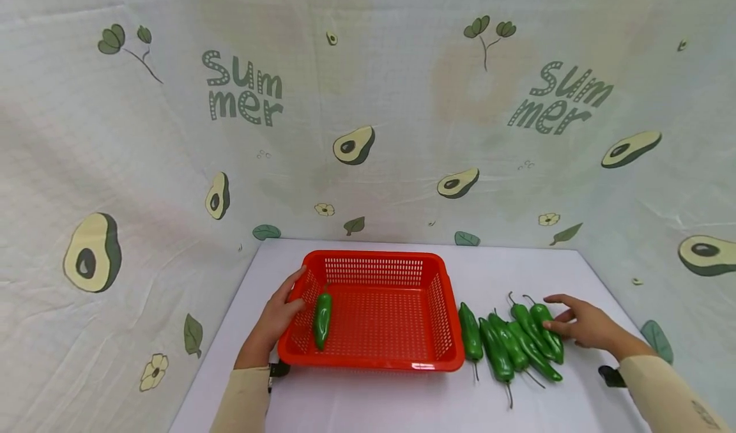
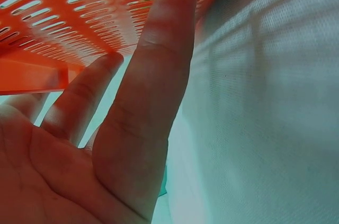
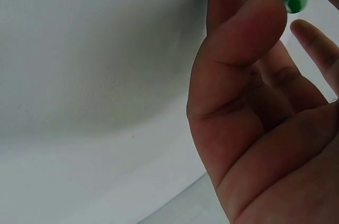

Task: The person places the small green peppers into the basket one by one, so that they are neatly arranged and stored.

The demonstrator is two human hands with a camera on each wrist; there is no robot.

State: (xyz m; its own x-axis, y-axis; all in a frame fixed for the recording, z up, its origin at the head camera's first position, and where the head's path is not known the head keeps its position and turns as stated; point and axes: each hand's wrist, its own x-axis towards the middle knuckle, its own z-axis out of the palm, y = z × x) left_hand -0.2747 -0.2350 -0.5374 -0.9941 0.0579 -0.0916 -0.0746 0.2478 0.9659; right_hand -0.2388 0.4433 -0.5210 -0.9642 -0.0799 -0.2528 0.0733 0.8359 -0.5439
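A red plastic basket (image 1: pixel 374 364) stands on the white table, with one green chili pepper (image 1: pixel 323 318) lying inside by its left wall. My left hand (image 1: pixel 276 318) holds the basket's left rim, thumb over the edge and fingers along the slotted outer wall (image 2: pixel 100 17). To the right of the basket lie several more green peppers (image 1: pixel 499 350), side by side with thin stems. At the rightmost pepper (image 1: pixel 546 324) is my right hand (image 1: pixel 589 324), fingers parted and thumb tip over the pepper's side; whether it touches cannot be told. Only part of the green shows in the right wrist view.
A pale cloth printed with avocados and leaves hangs as a backdrop (image 1: pixel 402 101) behind and on both sides. The white table (image 1: pixel 356 401) runs up to it at the back. Dark straps (image 1: pixel 611 377) are near both wrists.
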